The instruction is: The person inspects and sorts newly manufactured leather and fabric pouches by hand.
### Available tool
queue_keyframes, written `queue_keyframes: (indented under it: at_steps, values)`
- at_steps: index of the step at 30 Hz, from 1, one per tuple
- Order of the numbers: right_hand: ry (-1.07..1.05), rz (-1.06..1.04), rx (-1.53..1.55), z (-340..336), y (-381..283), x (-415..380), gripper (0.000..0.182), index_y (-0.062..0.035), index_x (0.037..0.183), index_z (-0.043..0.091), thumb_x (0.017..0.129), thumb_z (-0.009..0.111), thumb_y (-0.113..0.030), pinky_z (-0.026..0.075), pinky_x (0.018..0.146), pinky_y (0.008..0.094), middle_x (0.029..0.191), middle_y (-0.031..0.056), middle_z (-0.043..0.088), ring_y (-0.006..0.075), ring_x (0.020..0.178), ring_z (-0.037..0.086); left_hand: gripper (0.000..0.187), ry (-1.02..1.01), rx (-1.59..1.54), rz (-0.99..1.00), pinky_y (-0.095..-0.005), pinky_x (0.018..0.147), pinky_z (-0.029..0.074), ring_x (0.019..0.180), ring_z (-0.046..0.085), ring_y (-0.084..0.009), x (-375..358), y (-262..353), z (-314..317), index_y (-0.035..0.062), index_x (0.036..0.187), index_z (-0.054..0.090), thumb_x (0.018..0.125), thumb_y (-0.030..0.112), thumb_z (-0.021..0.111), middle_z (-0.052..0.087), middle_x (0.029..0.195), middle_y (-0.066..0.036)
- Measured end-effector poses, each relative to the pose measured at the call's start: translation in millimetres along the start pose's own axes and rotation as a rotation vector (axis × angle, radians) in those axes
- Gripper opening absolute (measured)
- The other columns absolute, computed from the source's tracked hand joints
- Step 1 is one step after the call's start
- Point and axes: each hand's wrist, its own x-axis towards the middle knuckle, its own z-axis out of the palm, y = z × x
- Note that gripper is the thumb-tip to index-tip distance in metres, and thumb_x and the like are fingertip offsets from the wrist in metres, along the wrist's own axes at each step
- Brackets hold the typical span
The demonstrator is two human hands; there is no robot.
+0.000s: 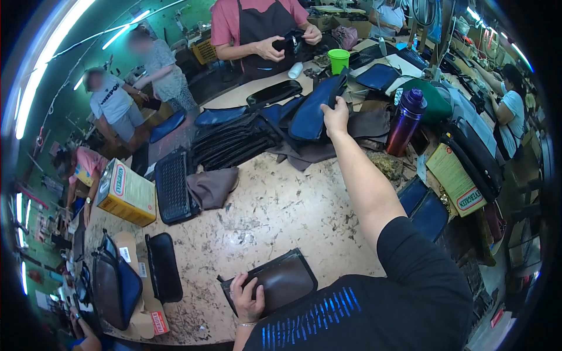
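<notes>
My left hand [248, 299] rests on a dark brown leather pouch [281, 281] lying at the near edge of the worktable [281, 210], fingers pressed on its left end. My right arm reaches far across the table. My right hand [335, 115] grips a blue leather piece [313, 111] standing up from a heap of blue and black pieces [234, 137]. Brown leather pieces [363, 126] lie under and beside that hand.
A purple bottle [407, 120] stands right of my right hand, a green cup [338, 60] behind it. A yellow tin [126, 193], a black perforated panel [174, 186] and black pouches [164, 266] sit left. A person in a pink shirt [257, 26] works opposite; others stand around.
</notes>
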Motion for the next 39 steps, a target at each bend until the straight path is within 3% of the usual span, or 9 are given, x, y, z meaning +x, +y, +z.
queue_keyframes:
  at_steps: [3,7,9,10,13,18,31,33,39]
  values:
    - [-0.131,0.11,0.181,-0.1,-6.6,2.1,0.036,0.0037,0.096,0.049,0.068,0.066,-0.011,0.044,0.071,0.0312,0.086,0.0164,0.058,0.0244,0.076,0.057,0.023,-0.025,0.013,0.016,-0.0411,0.085,0.037,0.101,0.047,-0.034,0.7,0.6,-0.3,0.0039,0.087,0.061,0.066,0.011,0.063,0.051,0.103,-0.015]
    - [-0.21,0.125,-0.269,2.9,-25.6,20.0,0.072,0.0045,0.109,0.042,0.061,0.072,-0.04,0.042,0.08,0.0366,0.1,0.0181,0.055,0.0295,0.092,0.054,0.023,-0.043,0.027,0.019,-0.0406,0.085,0.038,0.1,0.047,-0.0334,-1.2,2.1,-0.9,0.0041,0.087,0.061,0.066,0.012,0.063,0.052,0.104,-0.014]
    - [0.019,0.413,-0.913,10.7,-38.9,19.6,0.102,0.0051,0.122,0.03,0.053,0.066,-0.062,0.034,0.091,0.0414,0.121,0.0184,0.041,0.0308,0.113,0.038,0.023,-0.05,0.027,0.006,-0.0403,0.084,0.038,0.1,0.048,-0.0331,0.3,4.3,-1.5,0.0043,0.086,0.061,0.065,0.013,0.064,0.052,0.103,-0.014]
    - [-0.14,0.546,-0.919,3.9,-27.3,29.9,0.118,0.0038,0.13,0.016,0.05,0.061,-0.071,0.027,0.096,0.0428,0.133,0.0154,0.026,0.0304,0.122,0.023,0.023,-0.044,0.029,0.013,-0.0403,0.084,0.038,0.1,0.048,-0.0331,2.2,4.3,-0.8,0.0043,0.086,0.061,0.065,0.013,0.064,0.052,0.103,-0.014]
    - [-0.226,0.598,-1.031,0.0,-0.8,40.1,0.119,0.0134,0.125,0.022,0.052,0.055,-0.074,0.023,0.098,0.0391,0.129,0.0224,0.031,0.0353,0.12,0.027,0.024,-0.06,0.03,0.01,-0.0403,0.084,0.038,0.1,0.048,-0.0333,1.4,3.0,-0.7,0.0045,0.086,0.061,0.065,0.014,0.064,0.052,0.103,-0.014]
    - [-0.294,0.719,-1.111,0.7,-0.1,56.5,0.091,-0.0059,0.12,0.046,0.052,0.065,-0.064,0.022,0.098,0.0387,0.13,0.0173,0.035,0.0328,0.122,0.028,0.025,-0.099,0.025,0.005,-0.04,0.084,0.038,0.1,0.048,-0.0334,2.6,-0.6,-0.4,0.0051,0.086,0.061,0.064,0.017,0.064,0.052,0.102,-0.014]
    - [-0.434,0.531,-0.98,13.0,14.5,65.5,0.062,0.0012,0.104,0.056,0.051,0.075,-0.025,0.034,0.09,0.042,0.112,0.0149,0.054,0.0287,0.102,0.052,0.026,-0.127,0.034,-0.029,-0.0396,0.085,0.035,0.102,0.047,-0.0317,2.1,0.5,-0.5,0.0079,0.086,0.062,0.062,0.017,0.065,0.052,0.104,-0.011]
    - [-0.325,0.466,-0.654,12.7,11.9,56.1,0.052,0.0073,0.092,0.056,0.048,0.076,-0.015,0.044,0.077,0.0333,0.093,0.0171,0.059,0.0269,0.085,0.057,0.026,-0.12,0.031,-0.017,-0.0395,0.085,0.035,0.102,0.047,-0.0317,2.0,0.0,0.1,0.0078,0.086,0.061,0.062,0.017,0.065,0.052,0.104,-0.011]
    - [-0.308,0.366,0.168,-24.1,-13.6,46.2,0.059,0.0082,0.105,0.045,0.052,0.07,0.004,0.046,0.071,0.0321,0.092,0.0154,0.058,0.023,0.079,0.057,0.025,-0.085,-0.019,0.01,-0.0397,0.086,0.036,0.103,0.047,-0.0324,-0.2,0.2,-2.3,0.0062,0.086,0.061,0.064,0.016,0.064,0.052,0.104,-0.013]
